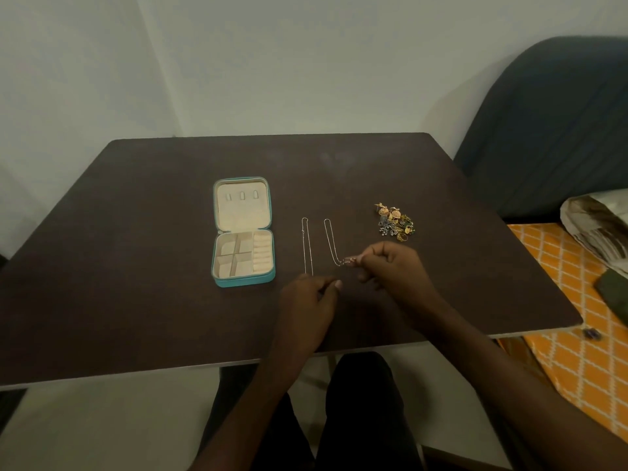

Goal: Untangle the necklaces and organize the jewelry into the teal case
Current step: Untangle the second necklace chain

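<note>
Necklaces lie as two parallel strands running away from the person: right hand (390, 266) pinches the right necklace (330, 243) at its near end, left hand (311, 300) pinches the near end of the left necklace (307, 246), teal case (243, 232) just left of both.

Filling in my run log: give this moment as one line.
left hand: pinching left necklace | right hand: pinching right necklace | teal case: open | jewelry pile: on table
</note>
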The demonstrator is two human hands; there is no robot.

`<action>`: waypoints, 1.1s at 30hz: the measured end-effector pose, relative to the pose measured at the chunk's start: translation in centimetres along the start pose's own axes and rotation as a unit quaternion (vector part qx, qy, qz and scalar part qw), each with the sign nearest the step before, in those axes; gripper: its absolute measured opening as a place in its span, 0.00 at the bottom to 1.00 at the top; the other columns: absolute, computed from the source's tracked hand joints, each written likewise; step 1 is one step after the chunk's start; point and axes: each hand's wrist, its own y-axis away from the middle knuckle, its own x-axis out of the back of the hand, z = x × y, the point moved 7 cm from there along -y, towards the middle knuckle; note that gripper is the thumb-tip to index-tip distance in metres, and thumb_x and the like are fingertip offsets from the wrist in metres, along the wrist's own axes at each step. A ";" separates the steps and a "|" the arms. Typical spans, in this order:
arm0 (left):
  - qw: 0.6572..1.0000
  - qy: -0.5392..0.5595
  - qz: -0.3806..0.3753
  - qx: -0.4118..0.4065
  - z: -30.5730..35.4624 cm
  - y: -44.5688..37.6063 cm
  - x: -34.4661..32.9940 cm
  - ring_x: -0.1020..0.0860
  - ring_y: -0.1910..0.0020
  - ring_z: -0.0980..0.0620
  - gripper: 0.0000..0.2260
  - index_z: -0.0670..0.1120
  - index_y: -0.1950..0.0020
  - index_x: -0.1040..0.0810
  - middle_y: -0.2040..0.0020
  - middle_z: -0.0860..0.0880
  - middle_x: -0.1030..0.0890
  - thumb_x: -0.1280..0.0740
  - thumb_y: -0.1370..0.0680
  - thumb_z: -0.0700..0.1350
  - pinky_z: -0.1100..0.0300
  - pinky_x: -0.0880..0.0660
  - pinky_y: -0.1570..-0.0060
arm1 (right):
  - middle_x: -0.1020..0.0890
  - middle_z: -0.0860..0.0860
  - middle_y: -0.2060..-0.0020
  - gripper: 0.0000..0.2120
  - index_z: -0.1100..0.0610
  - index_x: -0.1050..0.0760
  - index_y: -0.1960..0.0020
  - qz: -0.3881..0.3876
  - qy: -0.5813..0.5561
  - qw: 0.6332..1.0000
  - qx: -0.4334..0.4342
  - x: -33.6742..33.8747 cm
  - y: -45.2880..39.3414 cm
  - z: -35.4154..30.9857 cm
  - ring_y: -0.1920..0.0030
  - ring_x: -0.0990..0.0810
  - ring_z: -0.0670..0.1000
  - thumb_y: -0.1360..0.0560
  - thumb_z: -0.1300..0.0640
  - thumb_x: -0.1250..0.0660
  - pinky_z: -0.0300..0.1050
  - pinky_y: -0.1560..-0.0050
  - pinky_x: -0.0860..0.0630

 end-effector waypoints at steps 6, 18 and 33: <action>0.998 0.020 0.050 -0.020 1.2 -1.1 1.7 0.29 0.58 0.59 0.10 0.46 0.43 0.19 0.53 0.48 0.20 0.37 0.21 0.46 0.73 0.36 0.61 | 0.22 0.53 0.70 0.08 0.57 0.26 0.62 -0.005 -0.025 0.999 0.028 0.9 0.0 -2.6 0.71 0.27 0.44 0.25 0.65 0.37 0.38 0.69 0.32; 0.963 0.261 -0.044 -0.050 5.6 -4.4 3.4 0.21 0.46 0.57 0.13 0.44 0.39 0.23 0.46 0.49 0.18 0.40 0.20 0.45 0.61 0.25 0.44 | 0.17 0.53 0.67 0.08 0.59 0.25 0.63 -0.017 -0.048 0.997 0.056 2.6 0.0 -8.8 0.70 0.25 0.44 0.26 0.63 0.38 0.40 0.67 0.32; 0.909 0.399 -0.118 -0.019 5.5 -1.2 3.4 0.24 0.68 0.58 0.05 0.44 0.53 0.20 0.71 0.55 0.22 0.35 0.24 0.42 0.62 0.22 0.61 | 0.17 0.51 0.69 0.08 0.60 0.23 0.62 -0.046 0.009 0.994 0.102 3.3 0.8 -13.1 0.70 0.24 0.44 0.25 0.63 0.36 0.39 0.68 0.30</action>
